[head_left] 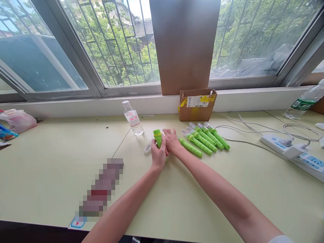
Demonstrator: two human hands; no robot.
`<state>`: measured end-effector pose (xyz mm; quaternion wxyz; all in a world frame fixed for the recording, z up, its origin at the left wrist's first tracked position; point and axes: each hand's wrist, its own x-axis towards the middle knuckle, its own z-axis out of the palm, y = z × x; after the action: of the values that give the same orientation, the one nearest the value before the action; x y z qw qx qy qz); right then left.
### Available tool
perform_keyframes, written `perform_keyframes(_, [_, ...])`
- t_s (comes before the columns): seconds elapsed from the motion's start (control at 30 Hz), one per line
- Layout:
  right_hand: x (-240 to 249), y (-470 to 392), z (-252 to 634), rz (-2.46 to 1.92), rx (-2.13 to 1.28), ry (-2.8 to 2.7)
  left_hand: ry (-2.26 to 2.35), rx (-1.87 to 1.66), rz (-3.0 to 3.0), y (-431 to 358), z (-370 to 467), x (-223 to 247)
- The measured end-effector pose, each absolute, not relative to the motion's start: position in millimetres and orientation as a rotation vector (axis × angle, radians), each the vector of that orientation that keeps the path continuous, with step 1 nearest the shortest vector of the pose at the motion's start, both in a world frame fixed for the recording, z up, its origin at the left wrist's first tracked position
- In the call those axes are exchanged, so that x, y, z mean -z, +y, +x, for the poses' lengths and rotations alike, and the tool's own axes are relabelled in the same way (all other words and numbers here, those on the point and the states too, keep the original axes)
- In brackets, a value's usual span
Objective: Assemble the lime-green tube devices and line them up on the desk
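My left hand (pixel 158 157) is closed around a light-green plastic tube (pixel 157 135), which stands roughly upright with its threaded neck at the top. Close against it on the right is my right hand (pixel 172 141), back up, fingers apart and slightly bent; nothing shows in its grip, though its underside is hidden. Behind the left hand a clear plastic cap (pixel 148 146) lies on the table, partly covered. A single green ribbed handle (pixel 191 147) lies just right of my right hand. Beside it several green sticks with clear caps (pixel 202 141) lie slanted in a row.
A water bottle (pixel 133 118) stands behind my left hand. An opened cardboard box (pixel 194 106) is by the window sill. At right are a power strip (pixel 298 153), cables and a larger bottle (pixel 302 101). A blurred flat object (pixel 102 187) lies front left, a pink bag (pixel 19 120) far left.
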<state>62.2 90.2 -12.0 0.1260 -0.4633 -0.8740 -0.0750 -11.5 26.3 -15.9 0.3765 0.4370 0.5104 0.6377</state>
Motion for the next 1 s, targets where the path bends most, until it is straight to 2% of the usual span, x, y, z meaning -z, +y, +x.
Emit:
perform_keyframes(0.27, [16.8,91.4,59.9,-1.304,0.178,-2.571,1.334,-1.628,1.145,26.4,-11.5,16.3])
perform_keyframes(0.6, [34.9,57.2,102.1,-1.067,0.371,-2.382,1.363,-1.469,1.228,26.6,-10.4,18.0])
perform_keyframes(0.83, [43.8,36.7,130.5,-1.162,0.242,-2.225,1.461,-1.296,1.671,24.0,-12.1,19.5])
perform_keyframes(1.0, [42.9,34.5,154.3,-1.253,-0.156,-1.969,1.601,-1.075,2.064,26.3,-18.2,20.6])
